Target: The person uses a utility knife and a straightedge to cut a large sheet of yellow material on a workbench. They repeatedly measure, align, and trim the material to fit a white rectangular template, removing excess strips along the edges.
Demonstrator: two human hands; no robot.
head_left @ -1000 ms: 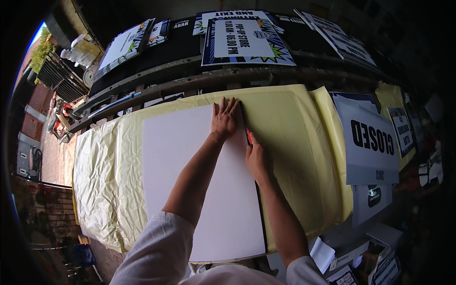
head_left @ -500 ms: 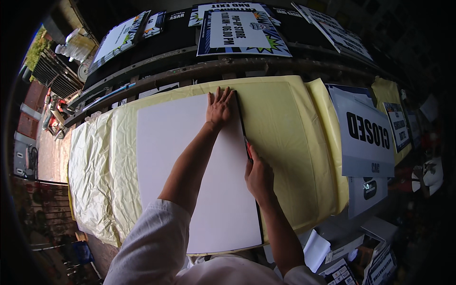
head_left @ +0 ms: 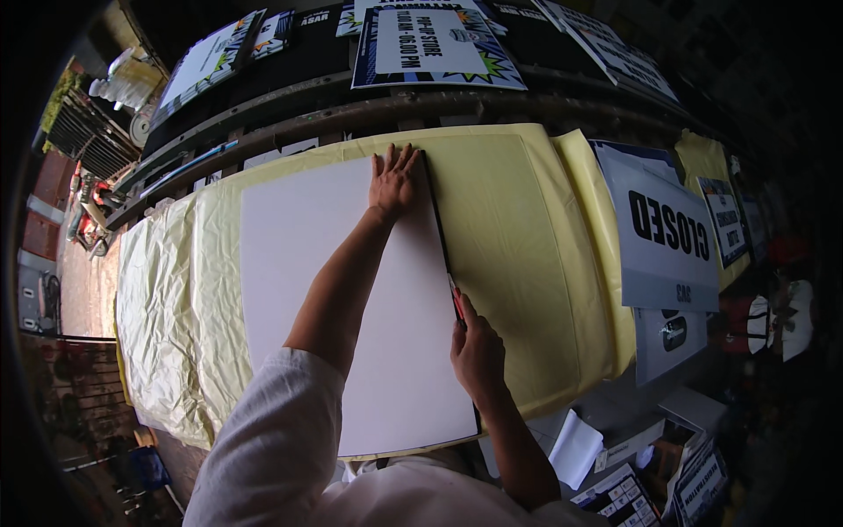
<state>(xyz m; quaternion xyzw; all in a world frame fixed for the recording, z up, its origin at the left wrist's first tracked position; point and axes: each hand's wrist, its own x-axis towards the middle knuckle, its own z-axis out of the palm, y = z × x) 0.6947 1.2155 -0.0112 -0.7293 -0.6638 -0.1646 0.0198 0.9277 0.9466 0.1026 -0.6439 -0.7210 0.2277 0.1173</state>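
A large white board [head_left: 299,255] lies flat on a table covered with pale yellow sheeting [head_left: 518,228]. My left hand [head_left: 394,180] presses flat, fingers spread, on the board's far right corner. My right hand [head_left: 477,351] grips a red-handled cutter [head_left: 457,303] held against the board's dark right edge [head_left: 436,211], about two thirds of the way toward me. My white sleeve [head_left: 272,439] covers part of the board's near side.
Printed signs [head_left: 667,233] lie at the table's right end, with more signs [head_left: 435,44] on a dark shelf behind. Boxes and papers [head_left: 650,457] sit low at the right. A crumpled part of the yellow sheet [head_left: 162,325] hangs at the left.
My right hand has drawn the cutter along the board's right edge toward me. My left hand stays pressed on the far corner.
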